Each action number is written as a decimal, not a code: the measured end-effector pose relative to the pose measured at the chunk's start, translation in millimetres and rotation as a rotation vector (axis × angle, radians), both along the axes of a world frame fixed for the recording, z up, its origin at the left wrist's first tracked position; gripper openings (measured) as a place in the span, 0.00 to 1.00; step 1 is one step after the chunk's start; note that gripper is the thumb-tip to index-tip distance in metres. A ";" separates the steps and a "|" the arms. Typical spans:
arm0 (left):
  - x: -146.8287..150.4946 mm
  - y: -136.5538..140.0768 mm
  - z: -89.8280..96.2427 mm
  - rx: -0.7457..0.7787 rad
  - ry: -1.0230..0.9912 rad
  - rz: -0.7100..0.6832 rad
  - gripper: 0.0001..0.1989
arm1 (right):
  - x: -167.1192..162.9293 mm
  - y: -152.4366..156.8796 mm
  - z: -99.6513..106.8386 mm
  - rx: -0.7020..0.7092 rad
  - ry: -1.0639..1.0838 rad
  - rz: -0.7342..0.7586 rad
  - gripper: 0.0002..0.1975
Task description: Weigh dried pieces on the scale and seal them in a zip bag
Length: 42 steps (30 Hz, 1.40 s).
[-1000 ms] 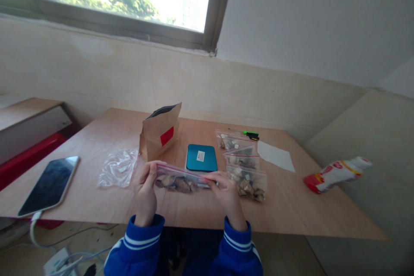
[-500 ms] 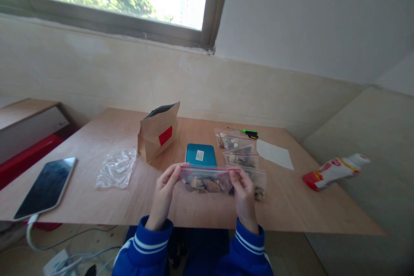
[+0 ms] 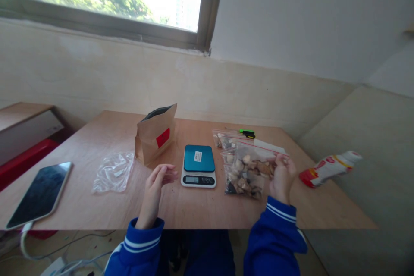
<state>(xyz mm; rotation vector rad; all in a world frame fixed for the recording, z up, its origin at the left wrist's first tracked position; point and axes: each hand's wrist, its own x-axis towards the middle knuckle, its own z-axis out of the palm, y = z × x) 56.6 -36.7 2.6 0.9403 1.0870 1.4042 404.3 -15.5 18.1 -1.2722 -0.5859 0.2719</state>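
Observation:
My right hand (image 3: 282,177) pinches the top right corner of a clear zip bag (image 3: 250,155) with brown and pale dried pieces in it. That bag hangs over other zip bags (image 3: 241,185) of similar pieces lying on the table. To the left, my left hand (image 3: 158,181) is held above the table with fingers apart and nothing in them. Between my hands sits a kitchen scale (image 3: 199,159) with a blue top and a small lit display; its digits are too small to read.
A brown paper pouch (image 3: 155,133) stands open behind my left hand. A crumpled clear bag (image 3: 114,172) and a phone (image 3: 40,192) on a cable lie left. On the right are a green-and-black pen-like tool (image 3: 247,133), white paper (image 3: 268,147) and a tilted bottle (image 3: 330,169).
My left hand has let go of the zip bag and moved slightly left. My right hand has carried the bag rightward over the other bags, uncovering the scale's display.

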 end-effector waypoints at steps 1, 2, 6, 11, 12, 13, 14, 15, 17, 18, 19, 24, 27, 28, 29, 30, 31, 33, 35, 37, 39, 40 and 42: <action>-0.1 0.2 0.0 -0.003 -0.004 0.004 0.16 | 6.0 13.8 0.9 -0.019 -0.046 0.030 0.22; -0.2 0.3 0.3 -0.004 -0.008 0.006 0.16 | 11.1 27.6 0.7 -0.038 -0.101 0.048 0.23; -2.2 -0.6 2.0 -0.002 -0.008 0.002 0.16 | 23.3 70.5 -11.9 -0.137 -0.330 0.170 0.28; -11.3 -0.2 2.9 -0.002 0.014 0.040 0.16 | 34.2 78.6 -41.6 -0.254 -0.415 0.278 0.29; -13.4 0.2 3.1 -0.003 0.021 0.052 0.16 | 36.9 76.5 -46.8 -0.266 -0.424 0.264 0.29; -15.3 0.5 3.4 -0.001 0.031 0.063 0.16 | 39.6 74.4 -51.3 -0.278 -0.431 0.244 0.29; -16.9 0.7 3.9 0.007 0.047 0.075 0.16 | 42.2 72.4 -54.9 -0.288 -0.435 0.222 0.29; -18.1 0.7 4.6 0.025 0.070 0.091 0.17 | 44.6 71.0 -57.5 -0.296 -0.440 0.197 0.30; -19.5 0.3 7.2 0.091 0.139 0.147 0.16 | 48.0 69.5 -59.4 -0.294 -0.489 0.123 0.33; -19.8 0.0 9.6 0.135 0.192 0.190 0.16 | 48.6 69.3 -58.5 -0.285 -0.542 0.072 0.35; -19.9 0.0 13.0 0.181 0.255 0.246 0.15 | 48.0 69.3 -56.1 -0.272 -0.609 0.014 0.35; -24.3 15.4 50.0 0.393 0.532 0.636 0.13 | 19.7 66.4 -19.8 -0.169 -0.893 -0.110 0.23; -32.8 46.1 80.1 0.454 0.670 0.787 0.16 | -22.5 61.4 16.8 -0.065 -0.947 0.032 0.18; -36.3 58.7 88.4 0.460 0.727 0.779 0.17 | -39.9 59.6 29.5 -0.035 -0.948 0.104 0.17; -39.8 71.2 95.3 0.454 0.783 0.758 0.18 | -58.2 57.8 41.6 -0.009 -0.938 0.189 0.15; -43.1 82.7 100.6 0.423 0.832 0.716 0.20 | -77.1 56.5 53.0 0.019 -0.935 0.288 0.15; -46.0 92.2 104.2 0.361 0.869 0.640 0.20 | -96.0 55.7 63.2 0.046 -0.940 0.406 0.15; -49.6 102.8 107.2 0.214 0.892 0.465 0.19 | -132.2 56.4 79.7 0.077 -0.986 0.658 0.15; -49.9 101.8 106.7 0.150 0.873 0.356 0.18 | -164.2 60.4 90.2 0.103 -1.075 0.843 0.16; -47.4 92.9 104.6 0.181 0.860 0.321 0.18 | -190.0 66.6 94.9 0.122 -1.186 0.935 0.18; -43.6 82.4 102.2 0.235 0.884 0.301 0.18 | -208.0 72.3 94.8 0.107 -1.314 0.949 0.18; -42.0 78.0 100.9 0.256 0.903 0.296 0.18 | -213.9 73.9 93.7 0.086 -1.381 0.932 0.18; -39.8 71.2 97.5 0.289 0.921 0.315 0.18 | -219.5 72.3 90.6 0.044 -1.511 0.875 0.17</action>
